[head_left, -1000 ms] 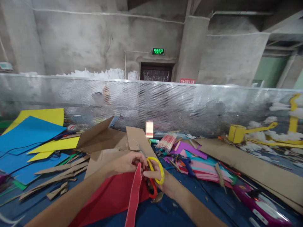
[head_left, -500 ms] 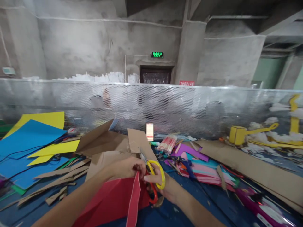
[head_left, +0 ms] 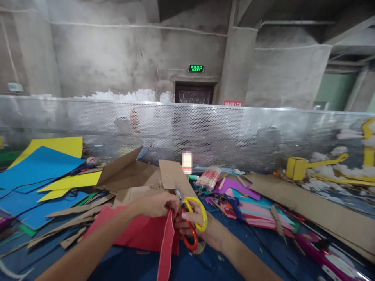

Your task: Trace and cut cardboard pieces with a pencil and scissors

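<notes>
My left hand [head_left: 159, 203] is closed, its fingertips pinching the upper end of a narrow red strip [head_left: 166, 248] that hangs down toward me. In my right hand [head_left: 202, 224] is a pair of scissors [head_left: 197, 212] with one yellow and one red handle loop, the blades pointing up and away. Both hands are close together at the centre. Behind the left forearm a larger red sheet [head_left: 139, 230] lies on the blue table [head_left: 129, 267]. Part of that sheet is hidden by the left arm and the strip.
Blue sheets [head_left: 41, 168], yellow sheets [head_left: 70, 146] and torn brown cardboard strips [head_left: 79, 216] lie to the left. Folded cardboard [head_left: 131, 175] stands ahead. Coloured sheets [head_left: 258, 214], a purple glue gun [head_left: 328, 253] and a long cardboard piece [head_left: 316, 207] are on the right. A perforated metal screen [head_left: 222, 128] runs behind.
The larger red sheet has dropped away from the hands and shifted left onto the table. The strip stays in my left hand, and the scissors have turned slightly, showing more of the red loop.
</notes>
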`<state>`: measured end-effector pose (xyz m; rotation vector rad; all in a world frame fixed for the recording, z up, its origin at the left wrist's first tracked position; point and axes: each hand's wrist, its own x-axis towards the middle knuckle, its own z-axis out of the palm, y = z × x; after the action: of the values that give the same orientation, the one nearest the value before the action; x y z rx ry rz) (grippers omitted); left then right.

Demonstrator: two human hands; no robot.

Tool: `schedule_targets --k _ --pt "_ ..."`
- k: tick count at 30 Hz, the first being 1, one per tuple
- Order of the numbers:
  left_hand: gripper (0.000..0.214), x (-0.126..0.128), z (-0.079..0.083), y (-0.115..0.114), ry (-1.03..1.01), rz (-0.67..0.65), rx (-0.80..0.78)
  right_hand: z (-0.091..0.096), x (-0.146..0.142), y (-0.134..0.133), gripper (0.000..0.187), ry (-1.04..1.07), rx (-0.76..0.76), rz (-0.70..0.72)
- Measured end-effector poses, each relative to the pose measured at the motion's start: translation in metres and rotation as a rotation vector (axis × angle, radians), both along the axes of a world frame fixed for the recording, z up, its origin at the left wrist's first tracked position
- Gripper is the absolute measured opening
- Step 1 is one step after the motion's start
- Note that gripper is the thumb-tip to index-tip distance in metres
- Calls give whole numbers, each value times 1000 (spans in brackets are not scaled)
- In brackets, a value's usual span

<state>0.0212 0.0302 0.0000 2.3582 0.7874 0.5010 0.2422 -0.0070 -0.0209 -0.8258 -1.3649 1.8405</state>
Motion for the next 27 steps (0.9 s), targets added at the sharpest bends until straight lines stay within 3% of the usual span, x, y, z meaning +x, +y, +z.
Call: schedule_targets --k 9,15,20,23,27 --pt "33 -1 7 -7 64 9 30 -14 2 9 57 9 28 15" --pt "36 1 11 -10 35 -53 -66 -10 2 8 53 -5 46 42" --pt "38 -16 32 -6 27 -84 -30 -10 1 8 58 -16 9 1" --pt "35 -42 48 -6 169 54 -68 -10 0 7 58 -38 27 -20" --pt "19 -91 59 -7 355 555 -136 -9 0 6 64 -59 25 -35"
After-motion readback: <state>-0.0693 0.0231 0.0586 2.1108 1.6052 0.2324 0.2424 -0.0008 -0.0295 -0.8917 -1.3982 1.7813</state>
